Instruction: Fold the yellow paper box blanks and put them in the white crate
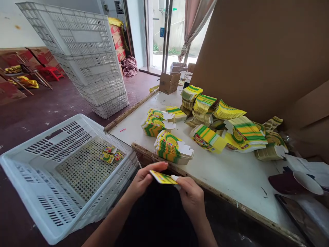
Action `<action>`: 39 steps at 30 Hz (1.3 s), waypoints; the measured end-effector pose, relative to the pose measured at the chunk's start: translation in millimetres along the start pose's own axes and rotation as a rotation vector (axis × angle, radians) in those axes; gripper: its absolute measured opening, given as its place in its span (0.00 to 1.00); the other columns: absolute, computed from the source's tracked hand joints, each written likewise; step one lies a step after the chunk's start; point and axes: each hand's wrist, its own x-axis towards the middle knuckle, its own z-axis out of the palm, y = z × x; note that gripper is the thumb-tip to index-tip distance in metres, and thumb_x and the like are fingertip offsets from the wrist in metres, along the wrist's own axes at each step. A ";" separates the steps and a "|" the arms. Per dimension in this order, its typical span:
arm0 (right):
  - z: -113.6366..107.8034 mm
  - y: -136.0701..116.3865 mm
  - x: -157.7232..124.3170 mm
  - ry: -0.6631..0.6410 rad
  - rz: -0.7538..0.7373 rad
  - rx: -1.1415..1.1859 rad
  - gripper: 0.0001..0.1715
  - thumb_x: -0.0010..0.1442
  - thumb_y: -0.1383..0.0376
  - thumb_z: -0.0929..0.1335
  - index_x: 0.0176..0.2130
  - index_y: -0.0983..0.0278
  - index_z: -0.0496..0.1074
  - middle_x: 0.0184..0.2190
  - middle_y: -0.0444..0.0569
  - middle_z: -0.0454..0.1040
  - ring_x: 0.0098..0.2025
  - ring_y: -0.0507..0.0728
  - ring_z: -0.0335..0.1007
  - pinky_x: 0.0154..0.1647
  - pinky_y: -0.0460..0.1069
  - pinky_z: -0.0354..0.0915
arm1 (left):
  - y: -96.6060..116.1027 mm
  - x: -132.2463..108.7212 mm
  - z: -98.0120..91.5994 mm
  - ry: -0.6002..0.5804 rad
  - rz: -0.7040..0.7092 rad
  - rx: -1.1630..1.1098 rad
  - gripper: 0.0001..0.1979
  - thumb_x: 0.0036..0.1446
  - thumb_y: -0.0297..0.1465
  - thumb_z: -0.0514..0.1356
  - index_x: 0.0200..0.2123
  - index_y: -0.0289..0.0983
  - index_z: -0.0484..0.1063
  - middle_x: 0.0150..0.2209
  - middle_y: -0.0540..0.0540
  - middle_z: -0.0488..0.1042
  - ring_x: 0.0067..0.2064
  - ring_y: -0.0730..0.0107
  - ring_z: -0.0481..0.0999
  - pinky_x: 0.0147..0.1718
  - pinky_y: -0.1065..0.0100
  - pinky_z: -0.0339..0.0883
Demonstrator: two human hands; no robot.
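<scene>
Both my hands hold one flat yellow-green carton blank [162, 177] just below the near edge of the white table [231, 175]. My left hand [142, 181] pinches its left end with thumb and fingers. My right hand [190, 195] grips its right end, fingers closed round a white flap. Directly beyond my hands stands a stack of the same blanks [171, 147] on the table's edge. More stacks [154, 125] and a loose heap of them [226, 127] lie farther back.
A white slotted plastic crate [33, 178] sits at my left with a few folded boxes [110, 154] inside. Several stacked crates [89, 65] lean behind it. A small cardboard box [168, 83] is at the table's far end. A large cardboard sheet [262, 51] stands right. A phone [295, 212] lies near right.
</scene>
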 end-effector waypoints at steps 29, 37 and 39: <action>35.5 18.7 -34.9 -0.314 0.167 0.155 0.33 0.61 0.71 0.62 0.64 0.55 0.59 0.65 0.52 0.58 0.63 0.61 0.60 0.61 0.58 0.62 | -42.4 -11.2 30.9 -0.323 -0.092 0.756 0.17 0.40 0.25 0.57 0.37 0.39 0.64 0.38 0.48 0.65 0.35 0.68 0.69 0.33 0.67 0.66; 32.1 31.4 -24.8 -0.160 0.056 0.047 0.26 0.62 0.69 0.63 0.58 0.57 0.67 0.64 0.56 0.61 0.61 0.62 0.63 0.57 0.56 0.67 | -21.7 -8.2 18.1 -0.068 -0.165 0.891 0.26 0.38 0.23 0.59 0.45 0.39 0.64 0.45 0.43 0.71 0.47 0.56 0.72 0.47 0.56 0.66; 30.2 31.0 -23.3 -0.229 0.043 0.015 0.25 0.62 0.68 0.63 0.57 0.57 0.68 0.65 0.55 0.58 0.61 0.63 0.64 0.55 0.56 0.68 | -14.1 -5.0 12.9 -0.098 -0.170 0.920 0.23 0.39 0.25 0.59 0.43 0.39 0.66 0.43 0.44 0.73 0.44 0.58 0.74 0.45 0.58 0.67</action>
